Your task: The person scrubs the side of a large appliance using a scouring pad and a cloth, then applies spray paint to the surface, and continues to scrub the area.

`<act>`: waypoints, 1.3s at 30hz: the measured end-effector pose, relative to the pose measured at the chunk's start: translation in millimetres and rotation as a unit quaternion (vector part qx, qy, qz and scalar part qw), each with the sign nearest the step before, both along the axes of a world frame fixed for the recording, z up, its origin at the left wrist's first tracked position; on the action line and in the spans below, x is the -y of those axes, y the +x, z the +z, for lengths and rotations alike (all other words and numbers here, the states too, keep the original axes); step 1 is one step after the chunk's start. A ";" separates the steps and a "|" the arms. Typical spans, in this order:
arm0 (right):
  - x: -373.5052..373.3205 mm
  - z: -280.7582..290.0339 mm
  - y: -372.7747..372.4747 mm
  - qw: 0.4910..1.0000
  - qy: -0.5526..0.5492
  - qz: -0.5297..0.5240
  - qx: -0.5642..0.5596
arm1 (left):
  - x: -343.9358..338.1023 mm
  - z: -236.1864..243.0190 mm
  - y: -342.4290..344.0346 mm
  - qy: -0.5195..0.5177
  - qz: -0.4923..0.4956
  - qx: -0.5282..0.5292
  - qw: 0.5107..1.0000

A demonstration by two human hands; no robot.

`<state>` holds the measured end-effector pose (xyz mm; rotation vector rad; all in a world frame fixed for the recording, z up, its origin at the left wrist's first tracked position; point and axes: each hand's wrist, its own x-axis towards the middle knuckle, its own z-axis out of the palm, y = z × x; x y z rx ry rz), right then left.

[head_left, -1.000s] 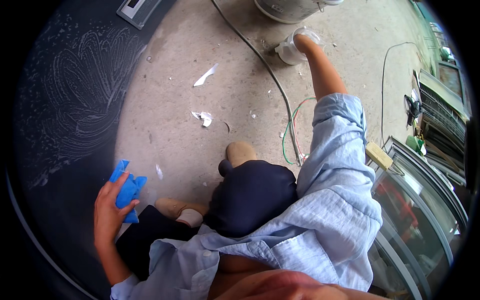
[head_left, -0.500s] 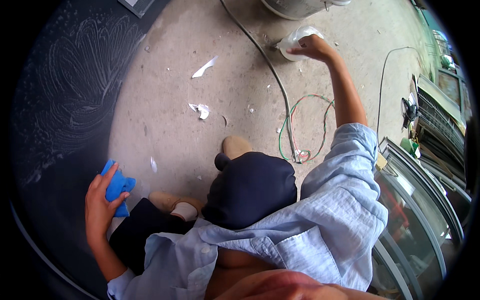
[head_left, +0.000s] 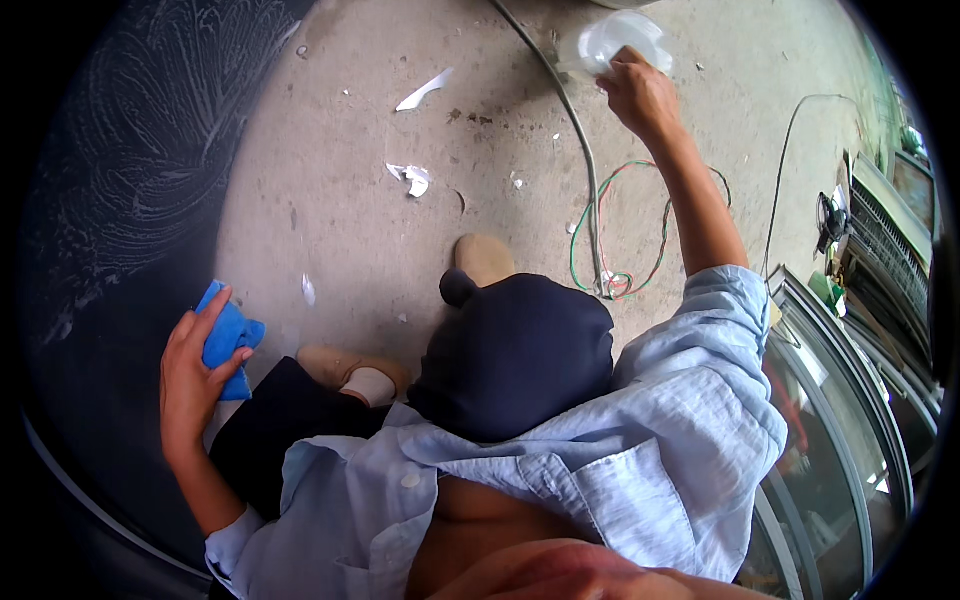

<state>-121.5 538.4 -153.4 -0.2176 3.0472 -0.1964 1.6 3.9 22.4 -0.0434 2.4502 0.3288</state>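
Observation:
My left hand (head_left: 192, 375) is closed around a folded blue cloth (head_left: 232, 335), thumb on one side and fingers on the other. It is beside the edge of a dark panel (head_left: 110, 300), whose upper part carries whitish, streaky swirls. Far out at the upper right, my outstretched right hand (head_left: 640, 92) grips a clear plastic container (head_left: 615, 38) by its near side. The fingertips on the container are partly hidden by the hand itself. Small dark wet-looking spots (head_left: 470, 117) mark the concrete floor left of the container.
A grey cable (head_left: 565, 100) runs across the concrete floor (head_left: 350, 160), with a red and green wire loop (head_left: 655, 250) at its end. White paper scraps (head_left: 412, 178) lie about. Framed glass panels (head_left: 830, 430) lean at the right. My knee (head_left: 515, 355) is in the middle.
The view has shifted, so floor items appear higher and slightly right. My right hand has closed on the container, which looks more tilted. Dark spots have appeared on the floor. My left hand keeps the cloth.

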 end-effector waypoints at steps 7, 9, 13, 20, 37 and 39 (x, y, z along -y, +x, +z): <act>48.4 -6.5 20.4 0.987 -0.066 0.136 0.050 | -7.5 -1.0 -4.9 0.029 -0.001 0.003 1.000; 62.2 -21.0 26.0 0.984 -0.058 0.151 0.070 | -8.4 1.7 -5.3 0.026 -0.001 -0.001 1.000; 67.5 -46.8 33.5 0.985 -0.041 0.148 0.076 | -14.1 4.4 -4.1 0.017 0.006 -0.004 1.000; 69.5 -0.5 5.5 0.975 -0.167 0.103 0.103 | -10.2 3.4 -2.2 0.029 0.013 -0.006 0.999; 68.7 -126.6 -57.0 0.932 0.090 0.205 0.284 | -6.4 12.1 -11.3 0.066 -0.063 -0.034 0.995; 76.1 -108.3 -59.9 0.945 0.020 0.177 0.273 | -4.8 15.1 -8.2 0.059 -0.055 -0.039 0.996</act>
